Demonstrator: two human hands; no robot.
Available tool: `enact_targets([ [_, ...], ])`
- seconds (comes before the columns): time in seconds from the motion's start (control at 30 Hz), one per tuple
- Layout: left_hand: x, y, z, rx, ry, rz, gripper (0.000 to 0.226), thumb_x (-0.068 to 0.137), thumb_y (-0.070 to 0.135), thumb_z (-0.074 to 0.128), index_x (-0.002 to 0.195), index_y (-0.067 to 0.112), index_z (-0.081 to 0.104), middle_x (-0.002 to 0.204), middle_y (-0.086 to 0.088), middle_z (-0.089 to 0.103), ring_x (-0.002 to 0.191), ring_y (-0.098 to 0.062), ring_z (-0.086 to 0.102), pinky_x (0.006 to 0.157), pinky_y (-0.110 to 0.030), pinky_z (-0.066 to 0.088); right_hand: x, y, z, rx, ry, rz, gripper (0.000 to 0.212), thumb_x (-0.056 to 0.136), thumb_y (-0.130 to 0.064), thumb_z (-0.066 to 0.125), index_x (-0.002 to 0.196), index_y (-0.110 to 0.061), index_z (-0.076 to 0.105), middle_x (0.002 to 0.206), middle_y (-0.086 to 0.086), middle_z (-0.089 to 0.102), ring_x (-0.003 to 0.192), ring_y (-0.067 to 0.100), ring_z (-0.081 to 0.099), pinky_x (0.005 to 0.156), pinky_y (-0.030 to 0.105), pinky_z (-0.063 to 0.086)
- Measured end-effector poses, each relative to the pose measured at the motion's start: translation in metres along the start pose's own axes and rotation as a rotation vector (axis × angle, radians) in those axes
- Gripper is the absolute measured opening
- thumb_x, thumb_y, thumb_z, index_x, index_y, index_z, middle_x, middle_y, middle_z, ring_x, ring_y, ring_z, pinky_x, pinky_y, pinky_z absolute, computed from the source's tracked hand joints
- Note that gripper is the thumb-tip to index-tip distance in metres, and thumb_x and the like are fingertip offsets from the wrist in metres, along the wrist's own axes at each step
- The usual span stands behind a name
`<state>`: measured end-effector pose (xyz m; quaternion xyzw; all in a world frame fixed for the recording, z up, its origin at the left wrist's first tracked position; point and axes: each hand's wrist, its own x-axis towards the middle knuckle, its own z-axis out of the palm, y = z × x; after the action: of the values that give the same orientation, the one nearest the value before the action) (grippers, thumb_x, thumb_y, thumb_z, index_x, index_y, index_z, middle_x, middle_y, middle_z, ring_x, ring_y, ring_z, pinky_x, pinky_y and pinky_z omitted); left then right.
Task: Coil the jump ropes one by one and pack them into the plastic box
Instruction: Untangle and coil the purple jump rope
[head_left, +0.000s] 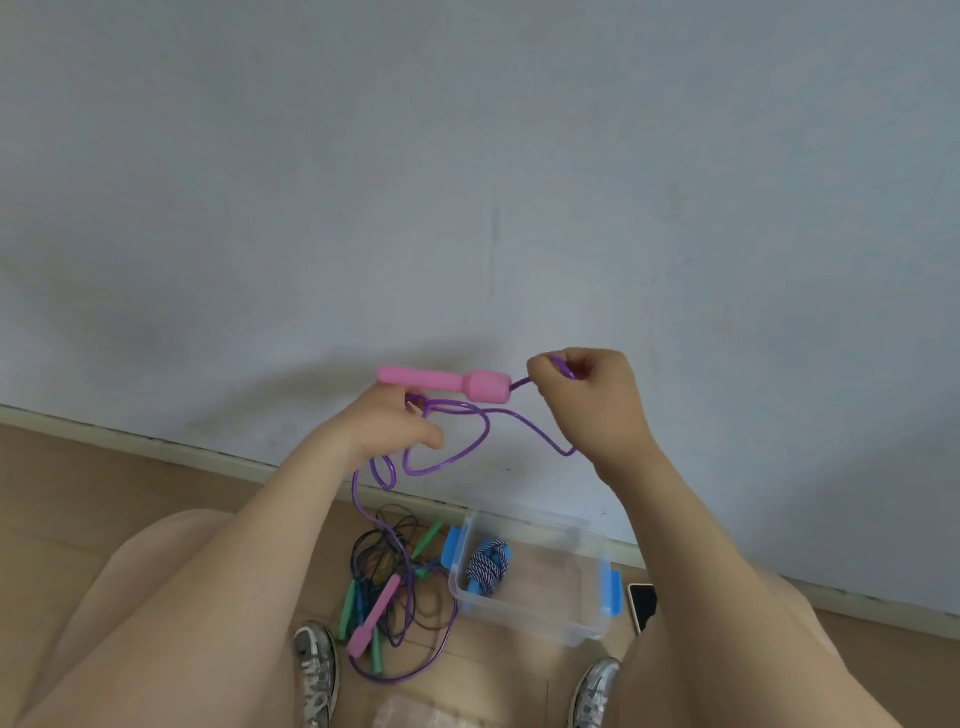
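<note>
Left hand (396, 422) curls round the pink handle (441, 384) and gathers loops of the purple jump rope (451, 457). Right hand (589, 397) pinches that rope just past the handle's thick end, fingers closed tight. Down on the floor, the plastic box (550, 605) holds one coiled blue-and-white rope (488, 566), a tangle of ropes (387, 587) just beside it.

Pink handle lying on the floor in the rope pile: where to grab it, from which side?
Take the pink handle at its slim shaft, from above, fingers across its width. It lies flat and diagonal, thick cap at the near end; green handles crowd its left, so the right looks freer.
</note>
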<state>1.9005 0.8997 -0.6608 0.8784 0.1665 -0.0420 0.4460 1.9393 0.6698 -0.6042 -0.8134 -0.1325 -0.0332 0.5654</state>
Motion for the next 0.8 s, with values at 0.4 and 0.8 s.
enact_targets([
  [0.4,0.002,-0.009,-0.004,0.071,0.207,0.072,0.009,0.091,0.029,0.078,0.084,0.024,0.081,0.082,0.001,0.076,0.088,-0.023,0.068,0.067,-0.026,0.045,-0.003,-0.014,-0.002,0.489,0.419,-0.126,0.032,0.083,0.007,0.056,0.069,0.004,0.027,0.067,0.042,0.042,0.068,0.038,0.077,0.054,0.045,0.057],
  [0.8,-0.004,0.009,-0.009,-0.256,0.175,0.008,0.035,0.097,0.016,0.048,0.084,0.020,0.081,0.080,-0.002,0.075,0.093,-0.020,0.065,0.077,-0.030,0.043,-0.007,0.018,0.031,-0.524,-0.277,-0.172,0.011,0.083,-0.019,0.063,0.083,-0.019,0.052,0.068,0.003,0.059,0.064,0.028,0.062,0.061,0.049,0.058],
])
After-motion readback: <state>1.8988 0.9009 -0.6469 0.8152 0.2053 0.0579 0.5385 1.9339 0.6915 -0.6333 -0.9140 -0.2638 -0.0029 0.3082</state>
